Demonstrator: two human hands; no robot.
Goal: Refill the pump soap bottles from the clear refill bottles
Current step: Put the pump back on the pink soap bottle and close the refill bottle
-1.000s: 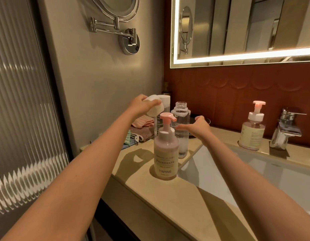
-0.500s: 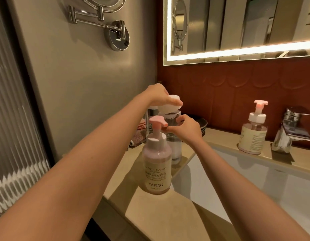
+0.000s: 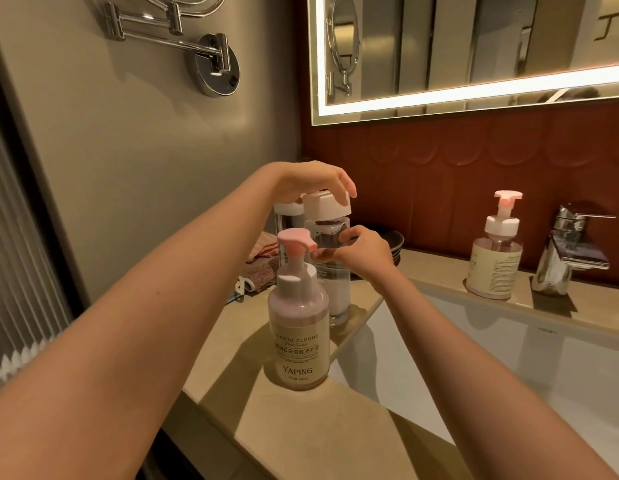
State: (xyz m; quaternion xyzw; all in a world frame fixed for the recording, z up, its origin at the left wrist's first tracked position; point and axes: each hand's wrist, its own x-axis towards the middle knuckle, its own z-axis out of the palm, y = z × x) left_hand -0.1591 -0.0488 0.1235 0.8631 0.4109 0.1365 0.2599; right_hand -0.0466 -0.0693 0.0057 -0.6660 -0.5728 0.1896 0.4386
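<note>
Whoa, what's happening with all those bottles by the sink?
A person is working at the bathroom counter. Their left hand grips a white cap right at the mouth of a clear refill bottle, and their right hand holds that bottle. The cap sits tilted, not screwed down. A pink-topped pump bottle stands closed just in front, and a second pump bottle stands near the tap.

Right hand (image 3: 360, 254) grips refill bottle (image 3: 337, 289); left hand (image 3: 311, 181) holds cap (image 3: 327, 206) above.
</note>
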